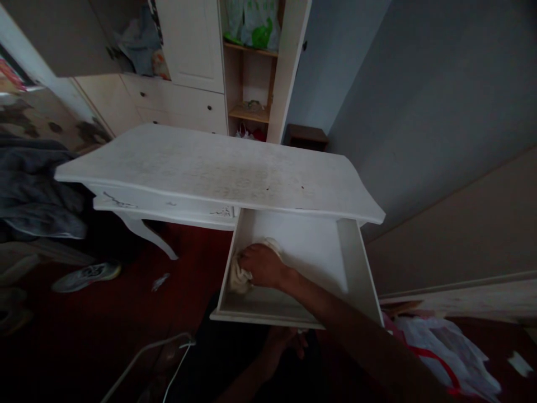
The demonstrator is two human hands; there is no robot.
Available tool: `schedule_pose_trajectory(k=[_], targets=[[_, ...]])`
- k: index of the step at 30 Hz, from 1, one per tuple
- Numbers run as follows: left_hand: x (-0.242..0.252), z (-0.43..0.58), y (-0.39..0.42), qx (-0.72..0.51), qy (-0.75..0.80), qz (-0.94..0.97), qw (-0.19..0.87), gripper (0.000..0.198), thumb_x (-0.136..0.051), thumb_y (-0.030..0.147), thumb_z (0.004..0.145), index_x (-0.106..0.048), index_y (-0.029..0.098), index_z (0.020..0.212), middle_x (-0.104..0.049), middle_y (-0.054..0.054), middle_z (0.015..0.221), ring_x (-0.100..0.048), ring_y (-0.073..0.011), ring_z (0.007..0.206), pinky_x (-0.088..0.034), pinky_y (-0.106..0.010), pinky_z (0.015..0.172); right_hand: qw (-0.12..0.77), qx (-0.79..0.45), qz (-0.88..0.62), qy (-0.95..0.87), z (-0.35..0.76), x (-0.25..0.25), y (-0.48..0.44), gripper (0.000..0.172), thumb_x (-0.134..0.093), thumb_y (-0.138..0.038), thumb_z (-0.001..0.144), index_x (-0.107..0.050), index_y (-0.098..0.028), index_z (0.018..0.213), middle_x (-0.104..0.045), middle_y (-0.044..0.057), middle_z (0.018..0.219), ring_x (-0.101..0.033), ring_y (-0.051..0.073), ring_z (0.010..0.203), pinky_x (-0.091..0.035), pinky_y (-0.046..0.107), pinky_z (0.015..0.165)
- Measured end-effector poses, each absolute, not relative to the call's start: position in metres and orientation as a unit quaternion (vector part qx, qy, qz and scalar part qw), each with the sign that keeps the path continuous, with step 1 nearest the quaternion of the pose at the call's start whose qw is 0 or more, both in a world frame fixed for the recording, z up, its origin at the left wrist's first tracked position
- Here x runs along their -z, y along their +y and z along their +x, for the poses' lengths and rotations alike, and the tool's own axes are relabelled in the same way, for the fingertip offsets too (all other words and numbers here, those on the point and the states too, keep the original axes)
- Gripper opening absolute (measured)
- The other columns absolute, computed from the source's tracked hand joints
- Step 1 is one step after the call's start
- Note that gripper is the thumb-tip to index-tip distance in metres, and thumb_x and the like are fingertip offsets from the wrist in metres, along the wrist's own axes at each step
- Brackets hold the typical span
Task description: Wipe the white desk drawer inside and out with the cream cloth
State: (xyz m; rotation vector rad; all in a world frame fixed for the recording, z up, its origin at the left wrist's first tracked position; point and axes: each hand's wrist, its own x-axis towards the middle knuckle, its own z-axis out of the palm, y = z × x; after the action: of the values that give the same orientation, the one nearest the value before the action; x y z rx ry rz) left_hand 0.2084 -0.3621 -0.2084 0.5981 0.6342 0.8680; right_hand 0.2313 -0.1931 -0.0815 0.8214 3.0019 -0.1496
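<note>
A cream cloth (pixel 240 279) is bunched under my right hand (pixel 264 264), whose fingers are closed on it. The cloth presses into the left side of the pulled-out drawer (pixel 308 238), against its inner wall. My right forearm crosses over the drawer's front edge. Below the drawer front is my left hand (pixel 286 339), in shadow, its fingers curled near a small pale spot; what they hold, if anything, is hard to make out. The drawer belongs to a white desk (pixel 210 159) with grey smudges across its top.
Behind the desk stands a white wardrobe (pixel 191 47) with an open door. Grey fabric (pixel 37 187) hangs at left. On the red floor lie a shoe (pixel 87 277) and, at right, a white plastic bag (pixel 444 347). A pale cable (pixel 142 355) runs at lower left.
</note>
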Motion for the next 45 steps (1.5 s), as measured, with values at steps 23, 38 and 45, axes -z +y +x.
schedule_pose_trajectory(k=[23,38,45], targets=[[0.193,0.199,-0.357,-0.388,0.397,0.388,0.736,0.067,-0.057,0.076,0.075,-0.074,0.011,0.08,-0.072,-0.01,0.071,-0.06,-0.0177,0.059,-0.047,-0.033,0.065,0.172,0.18,0.326,0.912,0.357,0.063,-0.231,0.018,-0.065,-0.017,0.076,-0.075,-0.019,0.091,-0.076,0.008,0.092,-0.067,0.024,0.092,-0.045,0.031,0.078],[0.197,0.202,-0.361,-0.395,0.382,0.36,0.754,0.068,-0.06,0.075,0.074,-0.074,0.01,0.088,-0.071,-0.01,0.073,-0.058,-0.0158,0.058,-0.045,-0.031,0.062,0.197,0.117,0.515,0.826,0.414,0.046,-0.242,0.038,-0.063,-0.017,0.078,-0.069,-0.02,0.115,-0.074,0.012,0.111,-0.066,0.029,0.108,-0.048,0.035,0.089],[0.204,0.204,-0.362,-0.4,0.366,0.366,0.756,0.07,-0.058,0.077,0.075,-0.072,0.009,0.086,-0.07,-0.01,0.071,-0.058,-0.0143,0.055,-0.043,-0.028,0.058,-0.053,0.099,0.616,0.779,0.408,0.045,-0.218,0.064,-0.059,-0.027,0.087,-0.04,-0.018,0.147,-0.061,0.012,0.137,-0.063,0.027,0.115,-0.05,0.036,0.094]])
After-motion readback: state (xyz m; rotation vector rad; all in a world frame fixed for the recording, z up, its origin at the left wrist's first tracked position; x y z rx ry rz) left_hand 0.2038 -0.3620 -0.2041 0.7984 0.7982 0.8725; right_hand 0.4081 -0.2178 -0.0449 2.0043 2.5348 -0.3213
